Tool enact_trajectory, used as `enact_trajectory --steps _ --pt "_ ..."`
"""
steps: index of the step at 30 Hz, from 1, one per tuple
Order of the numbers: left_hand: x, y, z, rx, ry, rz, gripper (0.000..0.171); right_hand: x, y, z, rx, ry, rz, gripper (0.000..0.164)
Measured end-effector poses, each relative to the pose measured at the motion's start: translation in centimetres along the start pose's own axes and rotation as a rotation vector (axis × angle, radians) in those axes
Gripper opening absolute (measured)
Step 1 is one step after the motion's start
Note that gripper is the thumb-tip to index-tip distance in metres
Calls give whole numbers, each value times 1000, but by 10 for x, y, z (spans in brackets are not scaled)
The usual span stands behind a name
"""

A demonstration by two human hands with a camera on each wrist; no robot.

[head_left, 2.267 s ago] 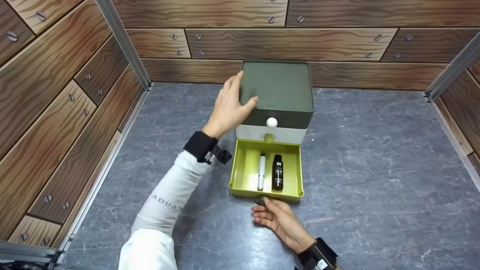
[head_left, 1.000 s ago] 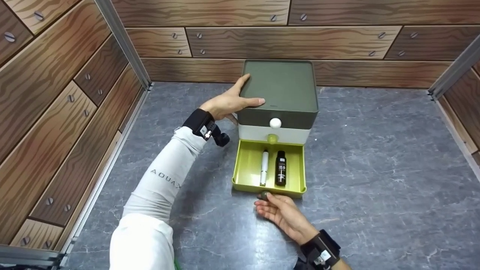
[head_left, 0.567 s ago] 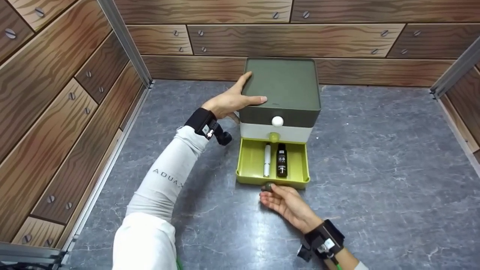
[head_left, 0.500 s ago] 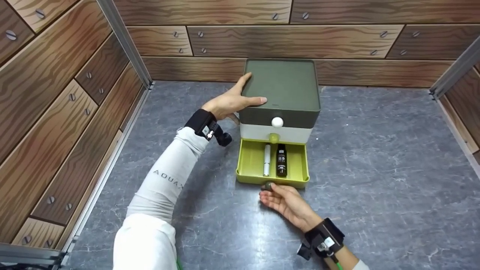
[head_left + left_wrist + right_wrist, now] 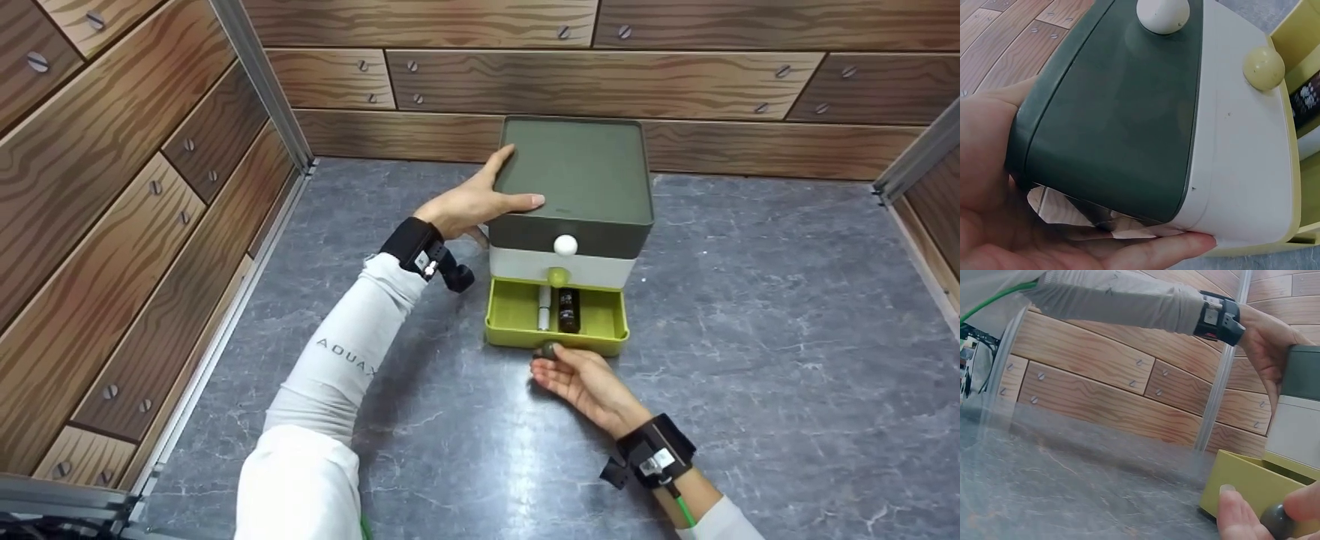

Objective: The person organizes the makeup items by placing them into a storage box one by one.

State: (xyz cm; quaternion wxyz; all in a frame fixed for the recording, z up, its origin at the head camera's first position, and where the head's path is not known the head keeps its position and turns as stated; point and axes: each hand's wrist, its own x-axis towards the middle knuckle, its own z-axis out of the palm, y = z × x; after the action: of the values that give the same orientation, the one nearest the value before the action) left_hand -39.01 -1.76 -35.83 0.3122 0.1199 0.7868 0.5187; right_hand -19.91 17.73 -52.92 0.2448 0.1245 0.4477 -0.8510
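A stacked drawer box [image 5: 574,169] with a dark green top tier, a white middle tier and a yellow-green bottom drawer [image 5: 600,339] stands on the floor. My left hand [image 5: 469,202] spreads over its left side, thumb on the top; in the left wrist view the fingers [image 5: 1168,251] lie fairly straight along the side. With my right hand [image 5: 589,382] I pinch the drawer's dark round knob [image 5: 1278,521] between thumb and fingertips. The drawer stands partly out. In it lie a white pen-like stick [image 5: 544,311] and a dark bottle [image 5: 569,311], their far ends hidden under the white tier.
Wood-patterned panels [image 5: 600,82] rise behind the box and at both sides, joined by metal corner posts [image 5: 262,82]. Grey marbled floor [image 5: 765,315] surrounds the box. The upper tiers carry a white knob [image 5: 565,245] and a green knob [image 5: 557,277].
The bottom drawer has slid inward with my right hand on its knob, and less of the stick and bottle shows. My left hand shifted earlier from the box's edge to a lower hold on its side.
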Motion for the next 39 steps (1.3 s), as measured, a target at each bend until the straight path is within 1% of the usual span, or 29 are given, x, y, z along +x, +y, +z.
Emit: enact_trajectory --steps 3,7,12,15,19,24,27,31,35,39 --pt "-1 1 1 -2 4 -4 104 4 -5 -2 -1 -3 -1 30" --pt "-1 2 4 -6 9 -9 103 10 -12 -5 13 -15 -5 30" --pt "1 7 8 0 -12 -6 103 16 -20 -8 40 26 -17 29" --pt "3 9 10 -3 -22 -9 102 22 -26 -10 63 30 -21 27" --pt "3 7 11 -14 -20 -11 102 31 -33 -12 96 34 -27 21" --pt "5 1 13 -37 -6 37 104 41 -37 -14 104 33 -24 18" --pt "6 -2 13 -47 5 70 105 46 -39 -15 109 25 -30 19" --pt "7 -3 14 -51 4 92 104 49 -39 -17 98 14 -48 24" --pt "9 -1 17 -50 -2 83 103 49 -35 -20 77 14 -73 32" --pt "12 -1 19 -56 -6 80 103 48 -32 -22 79 43 -99 36"
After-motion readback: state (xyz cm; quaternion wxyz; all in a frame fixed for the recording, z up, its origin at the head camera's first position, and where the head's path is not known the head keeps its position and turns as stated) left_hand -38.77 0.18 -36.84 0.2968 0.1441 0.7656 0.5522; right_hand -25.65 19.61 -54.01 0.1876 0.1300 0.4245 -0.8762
